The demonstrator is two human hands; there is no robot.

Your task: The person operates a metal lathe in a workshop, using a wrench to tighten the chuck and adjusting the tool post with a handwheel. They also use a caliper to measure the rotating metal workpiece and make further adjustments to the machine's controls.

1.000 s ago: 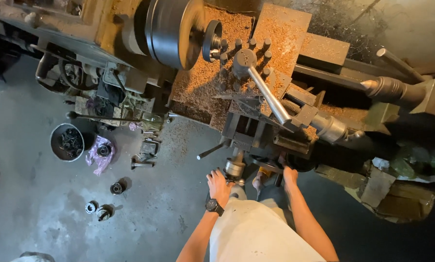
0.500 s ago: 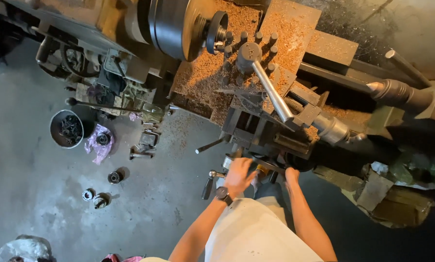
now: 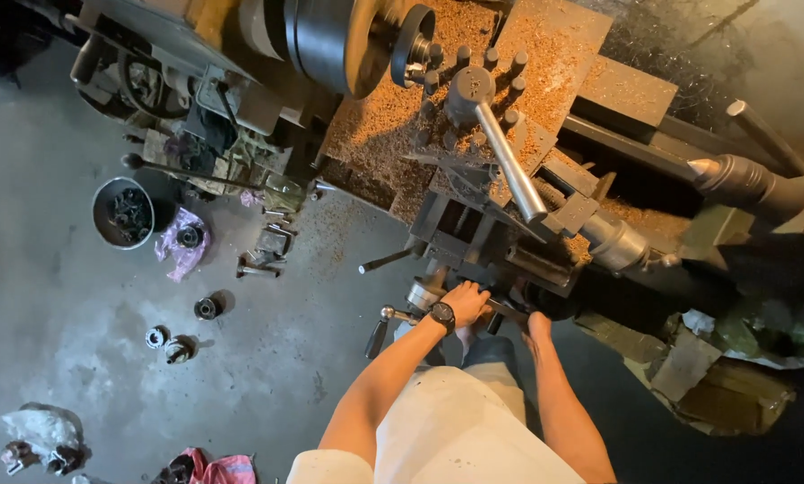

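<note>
The handwheel (image 3: pixel 424 300) sits at the near front of the lathe carriage (image 3: pixel 492 237), and the left hand (image 3: pixel 466 300) is closed around its crank. Just right, the right hand (image 3: pixel 538 324) rests against the carriage; its grip cannot be told. A chuck (image 3: pixel 353 40) sits far left, above 1 bowl of parts (image 3: pixel 122 211) on the floor.

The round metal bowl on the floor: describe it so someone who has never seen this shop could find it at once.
Start at the big lathe across the top of the head view, then drop to the grey concrete floor left of it. The round metal bowl sits there, filled with dark metal parts, beside a pink rag. It is the only open container; its neighbours are small loose fittings.
</note>
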